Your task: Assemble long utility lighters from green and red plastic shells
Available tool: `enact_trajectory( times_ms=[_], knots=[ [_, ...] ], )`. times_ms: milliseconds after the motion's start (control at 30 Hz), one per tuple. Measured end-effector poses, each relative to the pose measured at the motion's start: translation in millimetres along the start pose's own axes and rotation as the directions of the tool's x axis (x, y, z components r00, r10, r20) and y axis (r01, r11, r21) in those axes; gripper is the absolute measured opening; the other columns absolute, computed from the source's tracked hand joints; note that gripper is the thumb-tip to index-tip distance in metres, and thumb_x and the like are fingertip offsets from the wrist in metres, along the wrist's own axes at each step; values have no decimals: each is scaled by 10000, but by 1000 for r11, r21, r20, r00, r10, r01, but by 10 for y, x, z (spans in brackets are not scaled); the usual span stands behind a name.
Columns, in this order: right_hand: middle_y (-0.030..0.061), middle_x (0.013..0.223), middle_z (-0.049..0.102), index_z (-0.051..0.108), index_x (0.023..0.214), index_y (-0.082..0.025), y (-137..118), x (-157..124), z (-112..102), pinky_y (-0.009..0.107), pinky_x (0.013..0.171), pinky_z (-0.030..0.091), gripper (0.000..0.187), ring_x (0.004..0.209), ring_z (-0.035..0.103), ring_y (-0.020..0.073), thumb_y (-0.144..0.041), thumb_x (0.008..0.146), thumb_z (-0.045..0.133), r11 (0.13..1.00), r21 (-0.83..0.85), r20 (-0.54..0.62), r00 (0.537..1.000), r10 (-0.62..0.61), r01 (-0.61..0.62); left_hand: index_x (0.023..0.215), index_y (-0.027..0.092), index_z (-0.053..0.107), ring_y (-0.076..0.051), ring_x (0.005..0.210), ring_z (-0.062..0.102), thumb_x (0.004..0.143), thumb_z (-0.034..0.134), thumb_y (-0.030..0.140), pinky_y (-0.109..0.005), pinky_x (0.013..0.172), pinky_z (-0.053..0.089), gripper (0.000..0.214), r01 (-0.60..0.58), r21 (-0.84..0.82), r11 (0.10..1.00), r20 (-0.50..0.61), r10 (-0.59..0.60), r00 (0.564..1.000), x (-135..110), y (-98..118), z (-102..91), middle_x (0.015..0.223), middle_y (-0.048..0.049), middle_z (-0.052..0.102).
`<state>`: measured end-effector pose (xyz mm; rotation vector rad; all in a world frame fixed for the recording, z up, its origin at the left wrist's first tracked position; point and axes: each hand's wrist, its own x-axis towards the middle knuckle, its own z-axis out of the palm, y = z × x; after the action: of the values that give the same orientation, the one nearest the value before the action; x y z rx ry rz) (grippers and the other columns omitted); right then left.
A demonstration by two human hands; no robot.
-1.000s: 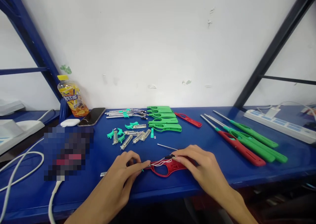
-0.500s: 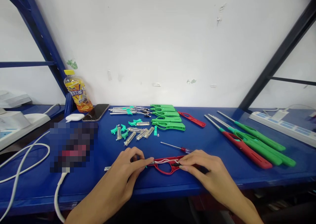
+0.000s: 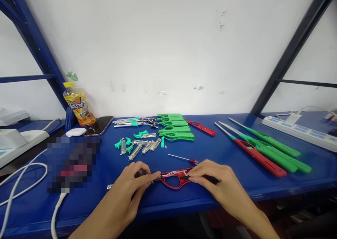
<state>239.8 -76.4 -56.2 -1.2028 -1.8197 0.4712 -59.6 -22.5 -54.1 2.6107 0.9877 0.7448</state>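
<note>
A red lighter handle shell (image 3: pixel 174 179) with white wires in it lies on the blue table (image 3: pixel 226 154) near the front edge. My left hand (image 3: pixel 134 182) pinches its left end, where a metal tube enters. My right hand (image 3: pixel 210 177) has its fingers pressed together on the right part of the shell, over a black piece. A small screwdriver (image 3: pixel 184 158) with a red handle lies just behind the shell.
Behind lie green handle shells (image 3: pixel 175 128), a spare red shell (image 3: pixel 202 128), metal tubes (image 3: pixel 131 121), small metal and teal parts (image 3: pixel 138 144). Assembled long lighters (image 3: pixel 263 149) lie at right, a power strip (image 3: pixel 300 133) beyond. Bottle (image 3: pixel 77 103), phone (image 3: pixel 98 125), white cables (image 3: pixel 21 175) at left.
My right fingers slid along the shell, from its top edge down onto the black piece; the screwdriver's red handle came into sight. The left hand kept its pinch. The view shifted slightly.
</note>
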Motion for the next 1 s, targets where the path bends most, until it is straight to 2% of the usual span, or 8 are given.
enact_trajectory(
  times_ms=[267, 467, 700, 867, 1000],
  knots=[
    [-3, 1003, 846, 841, 958, -300, -6, 9, -7, 343, 930, 583, 157, 947, 779, 223, -298, 1014, 694, 998, -58, 67, 998, -4, 7, 1415, 359, 661, -178, 945, 640, 1091, 395, 163, -300, 840, 573, 463, -4, 2, 1000, 32, 4, 999, 23, 23, -33, 1142, -54, 631],
    [-22, 1022, 842, 833, 975, -306, 4, 6, 0, 319, 959, 563, 174, 971, 779, 207, -252, 1025, 675, 998, -49, 74, 997, -29, 33, 1498, 372, 566, -181, 932, 636, 1058, 378, 104, -323, 884, 565, 548, -47, 50, 998, 37, 45, 998, 33, 60, -61, 1150, -56, 629],
    [-18, 1021, 840, 825, 983, -293, -4, 6, 6, 307, 970, 569, 158, 969, 775, 200, -251, 1024, 678, 998, -59, 81, 996, -26, 31, 1437, 323, 616, -182, 906, 618, 1052, 345, 91, -314, 854, 559, 525, -34, 97, 995, 119, 23, 993, 43, 93, -95, 1136, -73, 606],
    [-10, 1029, 838, 828, 996, -297, -2, 3, 7, 310, 949, 588, 163, 971, 776, 207, -249, 1023, 674, 997, -70, 67, 997, -39, 44, 1509, 379, 545, -189, 926, 601, 982, 357, 6, -322, 867, 563, 672, -45, 122, 992, 128, 29, 991, 32, 88, -84, 1168, -65, 601],
    [-12, 1034, 836, 826, 1010, -308, 1, 3, 3, 321, 959, 593, 161, 971, 777, 211, -262, 1024, 672, 996, -72, 72, 996, -47, 53, 1515, 405, 535, -211, 1007, 595, 962, 350, -16, -367, 920, 570, 719, -21, 129, 991, 179, -3, 984, 19, 105, -70, 1181, -66, 580]
  ],
)
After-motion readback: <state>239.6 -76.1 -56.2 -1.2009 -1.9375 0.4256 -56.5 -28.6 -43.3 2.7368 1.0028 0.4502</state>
